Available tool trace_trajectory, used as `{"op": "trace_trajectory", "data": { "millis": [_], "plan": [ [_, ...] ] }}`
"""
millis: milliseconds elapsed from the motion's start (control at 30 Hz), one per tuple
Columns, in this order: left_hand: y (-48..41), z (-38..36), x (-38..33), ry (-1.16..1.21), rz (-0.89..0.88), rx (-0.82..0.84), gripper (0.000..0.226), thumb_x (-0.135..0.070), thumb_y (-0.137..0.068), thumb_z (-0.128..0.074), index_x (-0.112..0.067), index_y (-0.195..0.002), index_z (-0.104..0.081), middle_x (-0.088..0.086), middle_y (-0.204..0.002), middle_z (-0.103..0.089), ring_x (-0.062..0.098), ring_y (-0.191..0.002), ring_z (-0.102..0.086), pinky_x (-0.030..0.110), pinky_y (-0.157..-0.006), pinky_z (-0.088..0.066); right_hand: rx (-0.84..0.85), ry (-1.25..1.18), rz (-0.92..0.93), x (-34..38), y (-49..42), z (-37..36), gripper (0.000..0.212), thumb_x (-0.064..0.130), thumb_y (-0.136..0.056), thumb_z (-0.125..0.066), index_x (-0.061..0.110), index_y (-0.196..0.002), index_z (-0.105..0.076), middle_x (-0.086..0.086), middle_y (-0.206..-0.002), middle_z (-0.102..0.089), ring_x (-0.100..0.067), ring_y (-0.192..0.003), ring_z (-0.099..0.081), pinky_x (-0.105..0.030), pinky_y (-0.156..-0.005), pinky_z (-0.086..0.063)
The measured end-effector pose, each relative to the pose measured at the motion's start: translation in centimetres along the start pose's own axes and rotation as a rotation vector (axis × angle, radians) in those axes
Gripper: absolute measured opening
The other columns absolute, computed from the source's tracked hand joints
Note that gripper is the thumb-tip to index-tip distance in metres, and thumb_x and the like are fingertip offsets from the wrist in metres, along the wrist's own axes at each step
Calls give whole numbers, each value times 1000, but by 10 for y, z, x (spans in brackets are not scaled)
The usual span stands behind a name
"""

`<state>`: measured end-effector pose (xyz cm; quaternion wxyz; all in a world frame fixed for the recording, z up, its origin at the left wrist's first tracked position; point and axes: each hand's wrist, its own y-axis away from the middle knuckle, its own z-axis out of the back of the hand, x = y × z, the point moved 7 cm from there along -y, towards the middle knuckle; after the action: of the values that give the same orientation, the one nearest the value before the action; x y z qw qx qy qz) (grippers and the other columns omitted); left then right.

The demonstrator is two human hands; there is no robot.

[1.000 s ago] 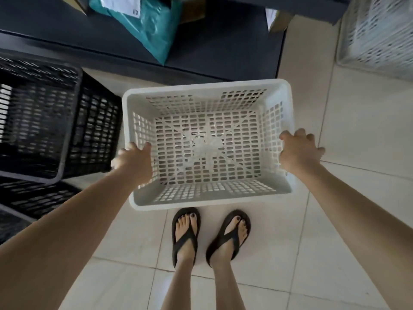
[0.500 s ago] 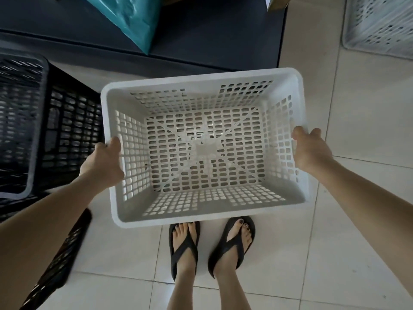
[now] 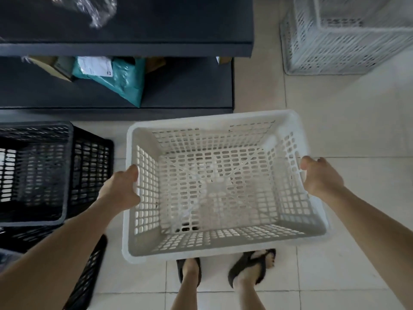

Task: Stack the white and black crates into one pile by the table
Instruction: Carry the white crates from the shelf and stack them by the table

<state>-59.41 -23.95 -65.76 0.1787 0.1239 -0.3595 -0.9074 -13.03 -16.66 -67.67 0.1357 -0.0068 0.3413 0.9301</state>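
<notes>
I hold an empty white slotted crate (image 3: 214, 193) in the air over the tiled floor, open side up. My left hand (image 3: 121, 189) grips its left rim and my right hand (image 3: 319, 177) grips its right rim. A black crate (image 3: 40, 171) stands to the left, nested on other black crates, close to the white one's left side. More white crates (image 3: 344, 39) stand stacked at the top right on the floor.
A dark table (image 3: 134, 25) with a lower shelf (image 3: 178, 92) runs across the top; the shelf holds a teal parcel (image 3: 120, 79) and boxes. Another black crate (image 3: 89, 278) lies at the lower left. My feet (image 3: 223, 271) in black sandals are under the crate.
The white crate has risen toward me and looks larger. The view has tilted up, showing more of the table, its shelf and the white stack.
</notes>
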Motion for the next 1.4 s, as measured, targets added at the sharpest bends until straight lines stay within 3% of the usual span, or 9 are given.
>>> {"op": "trace_trajectory", "data": {
  "millis": [67,233,367,567,767,967,1067,1267,1400],
  "plan": [
    [20,14,-18,-2,-22,-4,37,3,-70,-60,-16,-91,-36,10,-73,-49,38,-72,-59,30,-54,-38,10,-22,-8,-20,13,21,45,-3,-81,-51,23,-118,-52,-8,-106,-45,-31,-99,-59,-31,-73,-41],
    [73,56,-74,-7,-51,-21,36,3,-71,-59,-15,-93,-37,6,-69,-47,23,-59,-48,26,-45,-32,-38,-30,-13,-73,44,92,36,0,-85,-48,22,-112,-54,-3,-94,-41,-24,-80,-47,-33,-76,-45],
    [116,87,-123,-5,-58,-18,36,3,-72,-55,-16,-96,-35,9,-83,-50,23,-65,-50,29,-50,-36,-65,-35,-1,-121,63,153,35,-3,-82,-45,22,-105,-54,-3,-90,-41,-27,-87,-56,-33,-77,-47],
    [157,133,-203,0,-72,-67,33,3,-74,-51,-17,-94,-34,3,-79,-44,17,-60,-46,24,-45,-32,-105,-59,20,-188,71,236,31,-2,-83,-44,21,-101,-52,-10,-106,-55,-27,-93,-59,-33,-79,-52],
    [172,165,-298,9,-145,-82,35,3,-72,-53,-15,-95,-34,1,-73,-43,16,-59,-44,25,-46,-33,-131,-83,-23,-262,66,302,26,-3,-85,-42,19,-96,-51,-12,-110,-56,-29,-99,-59,-35,-83,-50],
    [160,207,-393,16,-175,-107,40,2,-74,-53,-14,-103,-32,4,-67,-43,17,-49,-40,27,-42,-31,-98,-91,-65,-320,27,369,30,-3,-86,-41,21,-98,-53,-9,-108,-56,-24,-84,-51,-31,-73,-45],
    [142,225,-435,45,-160,-86,50,6,-75,-51,-15,-114,-28,7,-69,-45,19,-50,-43,29,-43,-35,-114,-136,-60,-338,-4,403,29,-3,-85,-40,19,-98,-54,-4,-85,-49,-23,-71,-50,-30,-67,-43],
    [80,280,-525,90,-128,-69,75,8,-80,-51,-11,-140,-11,10,-68,-48,19,-48,-46,27,-38,-37,-128,-104,-45,-369,-86,486,35,-2,-86,-41,16,-110,-59,-2,-86,-49,-24,-75,-52,-31,-73,-49],
    [51,316,-584,69,-145,-85,71,10,-78,-52,-15,-136,-18,12,-69,-51,21,-50,-48,26,-35,-35,-118,-93,7,-377,-136,540,38,-3,-86,-41,12,-115,-60,-3,-94,-47,-22,-84,-48,-37,-82,-51]
  ]
}}
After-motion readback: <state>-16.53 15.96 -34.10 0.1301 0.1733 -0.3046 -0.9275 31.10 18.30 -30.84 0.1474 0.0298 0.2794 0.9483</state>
